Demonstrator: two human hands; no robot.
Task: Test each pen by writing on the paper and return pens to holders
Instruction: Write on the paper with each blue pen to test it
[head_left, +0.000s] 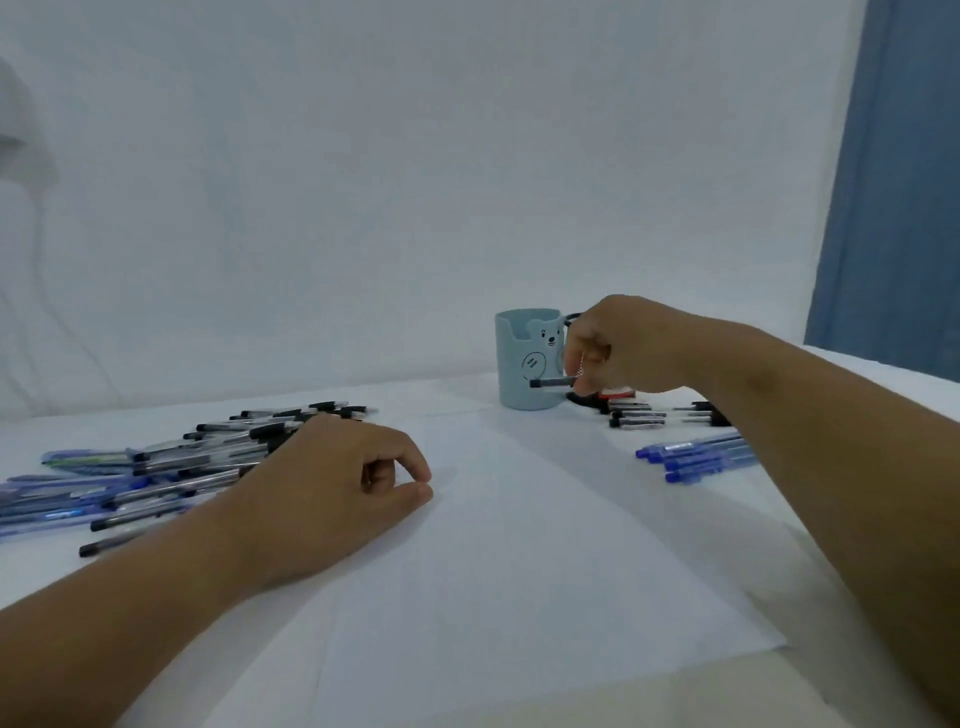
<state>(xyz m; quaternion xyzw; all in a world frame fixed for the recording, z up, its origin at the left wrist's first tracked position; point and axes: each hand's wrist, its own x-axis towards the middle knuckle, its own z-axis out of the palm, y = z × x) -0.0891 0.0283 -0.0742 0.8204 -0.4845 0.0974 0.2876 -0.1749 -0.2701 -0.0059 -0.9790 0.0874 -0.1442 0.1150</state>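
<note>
Beside the pale blue bear-faced cup-shaped pen holder (527, 358), the right hand (618, 345) is curled round a slim black-capped ballpoint pen (551, 383), pinching it between thumb and fingers so that its dark end sticks out leftward across the front of the holder, roughly level and low against the wall rather than over the rim. Whether the pen touches the holder cannot be told. Just behind the hand a dark wire-like second holder (574, 316) shows only as a thin rim, mostly hidden. Below the wrist lie a short row of black-capped pens (636, 417) and, nearer the viewer, a cluster of blue ballpoint pens (696, 457) on the white cloth-covered table (857, 374). The white sheet of paper (519, 561) spreads across the middle, and no marks can be made out on it. The left hand (332, 483) rests on the paper's left edge, fingers loosely curled and holding nothing, next to a large heap of mixed black and blue pens (171, 467). The step in hand appears to be returning a pen to a holder. The next move likely calls for lifting and tilting the pen upright, clearing the rim, then letting it drop inside without tipping the light cup.
</note>
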